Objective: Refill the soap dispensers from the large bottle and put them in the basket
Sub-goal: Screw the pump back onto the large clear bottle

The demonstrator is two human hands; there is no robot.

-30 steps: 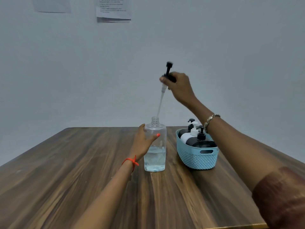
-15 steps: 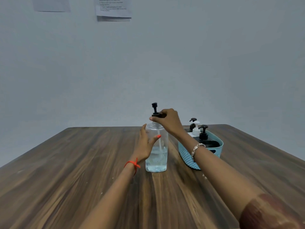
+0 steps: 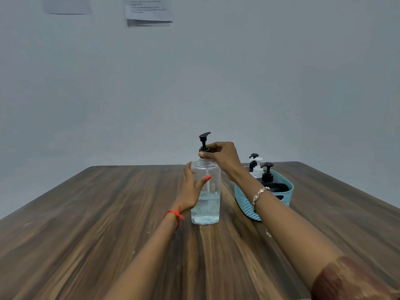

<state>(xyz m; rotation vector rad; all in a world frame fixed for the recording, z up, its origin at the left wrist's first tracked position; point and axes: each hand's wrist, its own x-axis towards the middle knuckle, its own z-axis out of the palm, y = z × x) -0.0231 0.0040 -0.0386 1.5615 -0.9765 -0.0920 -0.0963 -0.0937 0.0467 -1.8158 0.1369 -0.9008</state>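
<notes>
A large clear bottle [image 3: 206, 204], about half full of clear liquid, stands upright in the middle of the wooden table [image 3: 86, 224]. My left hand [image 3: 191, 190] wraps its left side. A black pump head [image 3: 204, 141] sits on the bottle's neck, and my right hand [image 3: 223, 155] grips its collar from above. To the right stands a light blue basket [image 3: 242, 201] holding three soap dispensers: a black one with a black pump [image 3: 268, 177], a white one [image 3: 258, 167] and a further black-topped one [image 3: 252, 161] behind it.
A pale wall rises just behind the table's far edge. Two paper sheets [image 3: 149, 9] hang high on it. My right forearm crosses in front of the basket's left part.
My right hand has brought the pump down from high above the bottle, slid its tube inside, and now holds the collar on the neck. The pump nozzle has turned since half a second ago.
</notes>
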